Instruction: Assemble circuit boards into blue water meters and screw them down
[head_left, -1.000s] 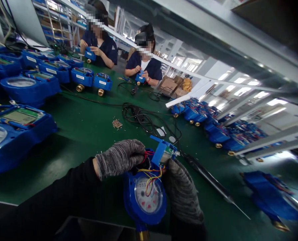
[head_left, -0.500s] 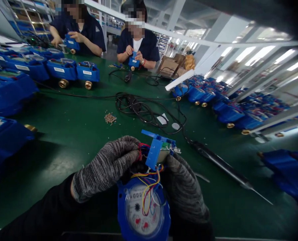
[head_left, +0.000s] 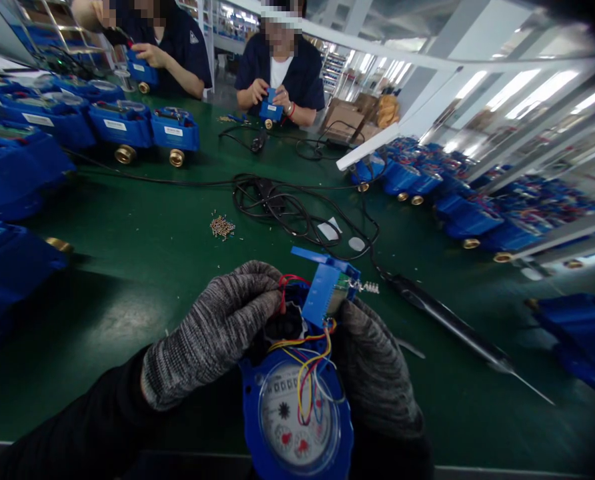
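A blue water meter with a round dial lies in front of me, its upper housing uncovered. My left hand, in a grey knit glove, pinches red wires at the housing's left side. Tilted up over the housing is a blue plastic piece with a circuit board; metal pins stick out at its right. My gloved right hand grips this piece from the right, its fingertips partly hidden behind it. Yellow, white, blue and red wires loop from the piece over the dial.
A black electric screwdriver lies at right, its cord coiled mid-table. Small screws form a pile. More blue meters stand at left and right. Two people across the green table handle meters.
The view has shifted slightly. The blue piece has tipped a little to the right, showing more of the dark opening beside the red wires. One co-worker's hand has risen above their meter.
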The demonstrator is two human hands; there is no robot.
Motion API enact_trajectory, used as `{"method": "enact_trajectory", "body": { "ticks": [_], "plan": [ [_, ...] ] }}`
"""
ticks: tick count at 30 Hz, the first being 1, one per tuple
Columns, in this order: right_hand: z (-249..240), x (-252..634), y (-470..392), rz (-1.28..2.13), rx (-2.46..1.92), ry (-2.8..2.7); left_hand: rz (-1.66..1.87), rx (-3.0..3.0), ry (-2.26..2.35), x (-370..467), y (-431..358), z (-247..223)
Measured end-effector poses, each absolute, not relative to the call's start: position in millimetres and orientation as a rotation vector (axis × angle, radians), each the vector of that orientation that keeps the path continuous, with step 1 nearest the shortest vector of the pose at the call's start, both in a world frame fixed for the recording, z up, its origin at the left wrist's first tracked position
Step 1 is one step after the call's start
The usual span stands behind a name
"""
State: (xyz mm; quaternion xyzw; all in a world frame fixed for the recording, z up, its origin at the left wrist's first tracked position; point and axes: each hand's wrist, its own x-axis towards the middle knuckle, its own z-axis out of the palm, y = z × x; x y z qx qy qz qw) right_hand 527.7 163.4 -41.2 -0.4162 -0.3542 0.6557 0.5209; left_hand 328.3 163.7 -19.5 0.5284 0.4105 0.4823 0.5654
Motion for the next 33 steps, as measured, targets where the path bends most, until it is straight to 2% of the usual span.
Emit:
{"method": "enact_trajectory", "body": {
  "ticks": [9, 33],
  "plan": [
    [-28.3, 517.0, 159.9, 1.587, -0.985, -0.702, 1.182, 1.171, 0.981, 329.9, 158.2, -18.4],
    [-31.9, 517.4, 162.5, 1.601, -1.005, -0.658, 1.193, 1.038, 1.078, 331.7, 155.3, -17.6]
  ]
}}
